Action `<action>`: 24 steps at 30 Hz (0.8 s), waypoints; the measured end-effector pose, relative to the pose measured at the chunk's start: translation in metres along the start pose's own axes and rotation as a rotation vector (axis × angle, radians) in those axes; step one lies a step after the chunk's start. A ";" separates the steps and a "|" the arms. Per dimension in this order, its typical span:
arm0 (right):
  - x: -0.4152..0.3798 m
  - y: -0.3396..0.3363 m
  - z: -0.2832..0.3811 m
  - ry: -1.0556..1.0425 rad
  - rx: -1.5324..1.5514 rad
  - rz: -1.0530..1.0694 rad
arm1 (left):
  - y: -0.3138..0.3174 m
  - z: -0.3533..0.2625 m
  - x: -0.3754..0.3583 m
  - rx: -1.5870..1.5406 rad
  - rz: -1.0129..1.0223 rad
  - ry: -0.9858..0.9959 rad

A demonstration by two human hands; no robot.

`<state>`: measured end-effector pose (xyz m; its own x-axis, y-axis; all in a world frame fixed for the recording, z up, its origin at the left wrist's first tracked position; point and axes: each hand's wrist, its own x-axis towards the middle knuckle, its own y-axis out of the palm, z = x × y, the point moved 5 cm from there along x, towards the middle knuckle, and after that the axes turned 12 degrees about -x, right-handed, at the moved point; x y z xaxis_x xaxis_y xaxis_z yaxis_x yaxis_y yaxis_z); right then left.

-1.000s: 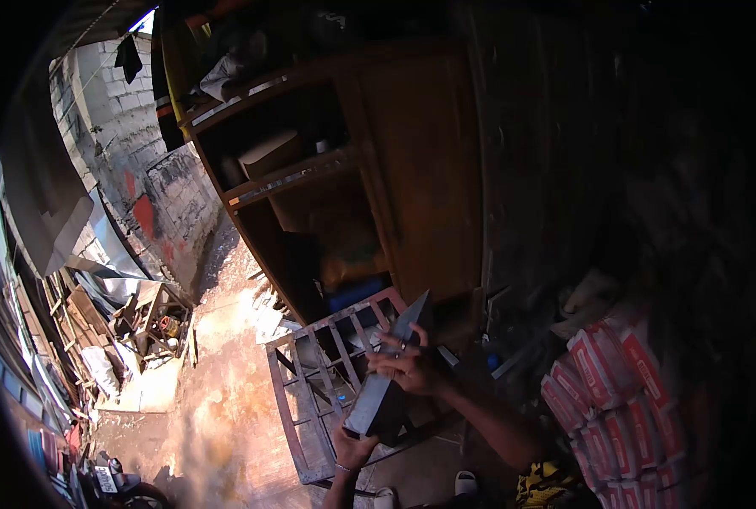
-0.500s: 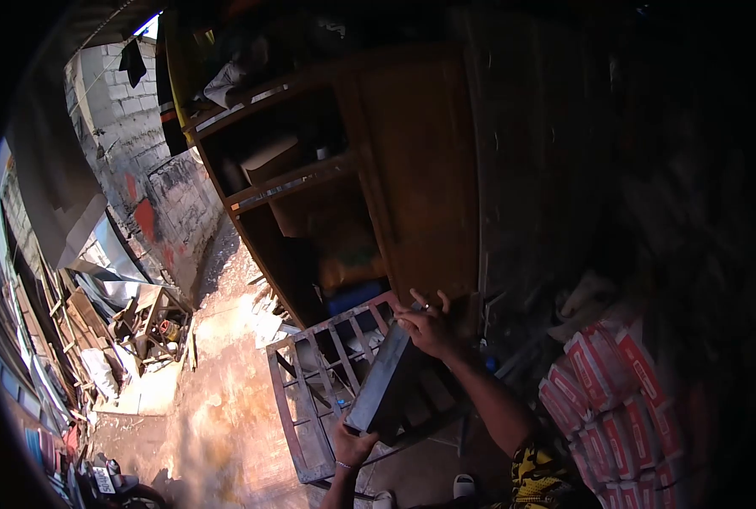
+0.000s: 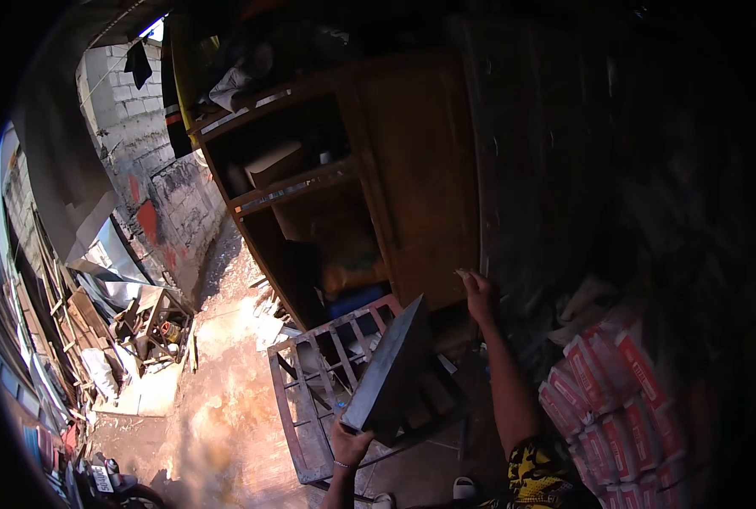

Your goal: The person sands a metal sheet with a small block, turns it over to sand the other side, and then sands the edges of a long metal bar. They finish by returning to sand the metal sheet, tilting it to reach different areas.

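A grey flat-sided panel, its pale narrow edge upward, stands on a slatted frame. My left hand grips the panel's near lower corner, thumb over the edge; a band circles that wrist. Off to the right of the panel's far end, my right hand is raised with its fingers pinched together. A tiny pale bit shows at those fingertips, too small to name. Reddish paint colours part of the frame's far rail.
Behind the frame rises a wooden cabinet with open shelves. Red-and-white packs are stacked at right. Scrap wood lies at left by a block wall. A motorcycle shows at lower left.
My right hand has left the panel's far end and moved right and slightly up, its spread fingers now pinched. My left hand keeps its hold on the near corner.
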<state>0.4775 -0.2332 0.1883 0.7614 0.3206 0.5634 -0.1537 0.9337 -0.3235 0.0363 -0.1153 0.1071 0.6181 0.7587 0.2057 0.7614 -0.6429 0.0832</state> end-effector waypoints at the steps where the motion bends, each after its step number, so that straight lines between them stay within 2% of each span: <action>1: -0.028 -0.011 -0.001 0.079 0.065 0.014 | -0.002 0.004 0.000 -0.022 -0.012 -0.013; 4: -0.131 -0.019 -0.044 0.349 0.282 -0.004 | -0.010 0.023 0.012 -0.133 -0.028 -0.003; 8: -0.262 -0.035 -0.078 0.782 0.364 -0.009 | -0.022 0.005 0.043 -0.360 -0.235 -0.029; 10: -0.299 -0.051 -0.073 0.898 0.356 0.001 | -0.036 0.004 0.062 -0.469 -0.293 -0.060; 11: -0.318 -0.056 -0.077 0.957 0.350 0.008 | -0.044 0.019 0.067 -0.628 -0.288 -0.068; 13: -0.339 -0.065 -0.091 0.945 0.417 -0.099 | -0.055 0.053 0.063 -0.997 -0.222 -0.170; 16: -0.345 -0.080 -0.083 0.912 0.431 -0.187 | -0.063 0.098 0.048 -1.180 -0.309 -0.353; 20: -0.314 -0.076 -0.043 0.753 0.399 -0.114 | -0.064 0.127 0.017 -1.183 -0.435 -0.394; 24: -0.299 -0.027 -0.007 0.490 0.339 0.030 | -0.061 0.120 -0.001 -1.189 -0.334 -0.544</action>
<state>0.2586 -0.3556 0.0238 0.9431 0.3118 0.1154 -0.3107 0.9501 -0.0279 0.0128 -0.0641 -0.0155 0.6475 0.6623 -0.3770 0.4318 0.0888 0.8976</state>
